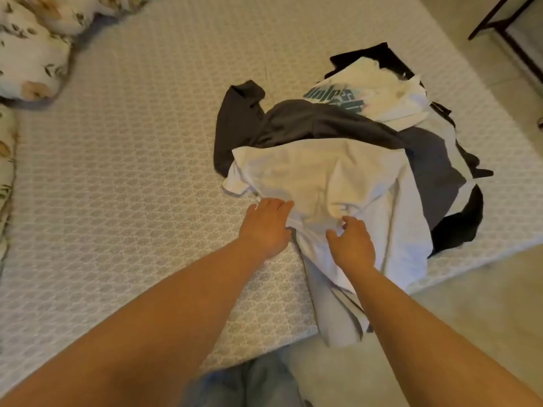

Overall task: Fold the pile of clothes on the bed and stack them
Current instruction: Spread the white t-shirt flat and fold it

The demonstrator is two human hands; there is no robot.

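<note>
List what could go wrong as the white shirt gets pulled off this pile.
1. The white shirt lies on the dark grey garment; pulling may drag it along.
2. Its lower part hangs over the bed edge and could slide to the floor.
3. The left hand and right hand sit close together, so it may bunch.
</note>
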